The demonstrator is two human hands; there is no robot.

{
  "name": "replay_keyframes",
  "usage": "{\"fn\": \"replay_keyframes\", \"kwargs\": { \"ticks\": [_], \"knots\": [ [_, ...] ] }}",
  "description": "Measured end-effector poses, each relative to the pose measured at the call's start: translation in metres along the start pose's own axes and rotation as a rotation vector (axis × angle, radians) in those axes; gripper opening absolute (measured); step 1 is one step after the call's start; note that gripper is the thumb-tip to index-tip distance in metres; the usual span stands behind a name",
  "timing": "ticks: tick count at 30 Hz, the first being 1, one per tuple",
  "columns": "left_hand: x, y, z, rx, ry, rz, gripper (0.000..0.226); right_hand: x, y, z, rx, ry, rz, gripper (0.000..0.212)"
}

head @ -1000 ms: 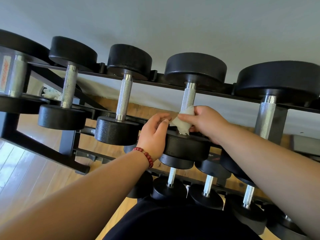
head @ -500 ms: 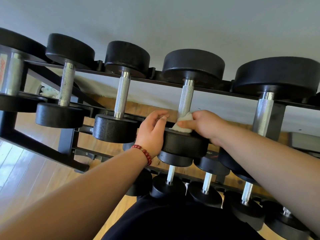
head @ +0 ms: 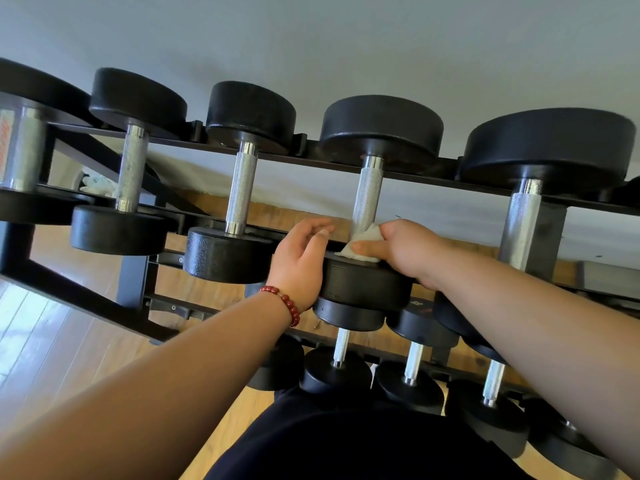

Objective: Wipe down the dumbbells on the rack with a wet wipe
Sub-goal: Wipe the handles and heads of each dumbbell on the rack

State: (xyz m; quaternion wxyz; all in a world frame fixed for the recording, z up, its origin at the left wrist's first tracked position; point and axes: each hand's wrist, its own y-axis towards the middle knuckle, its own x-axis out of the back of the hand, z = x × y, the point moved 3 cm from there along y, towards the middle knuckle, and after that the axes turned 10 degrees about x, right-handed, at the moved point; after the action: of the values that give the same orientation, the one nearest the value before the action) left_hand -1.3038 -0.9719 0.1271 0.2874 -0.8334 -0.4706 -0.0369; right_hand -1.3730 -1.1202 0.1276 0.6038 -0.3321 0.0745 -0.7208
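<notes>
Right hand [head: 408,251] pinches wipe [head: 363,242] at handle base on near head of dumbbell [head: 369,192], top row of rack [head: 133,282]. Left hand [head: 301,261] braces head's left side, fingers [head: 320,232] loosely curled, empty. Risks: bunched wipe skips knurling; hard push rolls dumbbell, trapping fingers.

A: Wall [head: 346,43] finish?
B: Plain pale grey. Wood strip [head: 277,216] along its base.
A: Floor [head: 69,368]?
B: Wood planks. Bright glare [head: 20,323] at the left edge.
</notes>
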Motion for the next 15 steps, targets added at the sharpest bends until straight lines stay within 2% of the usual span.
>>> {"fn": "replay_keyframes", "kwargs": {
  "ticks": [3,8,15],
  "knots": [
    [0.0,-0.001,0.0,0.0,0.006,-0.002,0.023,0.002,-0.002,-0.001,-0.021,-0.097,0.026,0.034],
    [0.0,-0.001,0.0,-0.004,0.01,-0.008,0.026,0.004,0.0,0.0,-0.01,-0.067,0.023,0.04],
    [-0.001,0.0,-0.001,-0.023,0.025,-0.012,0.027,0.011,-0.004,-0.001,-0.015,-0.2,-0.013,0.046]
  ]
}}
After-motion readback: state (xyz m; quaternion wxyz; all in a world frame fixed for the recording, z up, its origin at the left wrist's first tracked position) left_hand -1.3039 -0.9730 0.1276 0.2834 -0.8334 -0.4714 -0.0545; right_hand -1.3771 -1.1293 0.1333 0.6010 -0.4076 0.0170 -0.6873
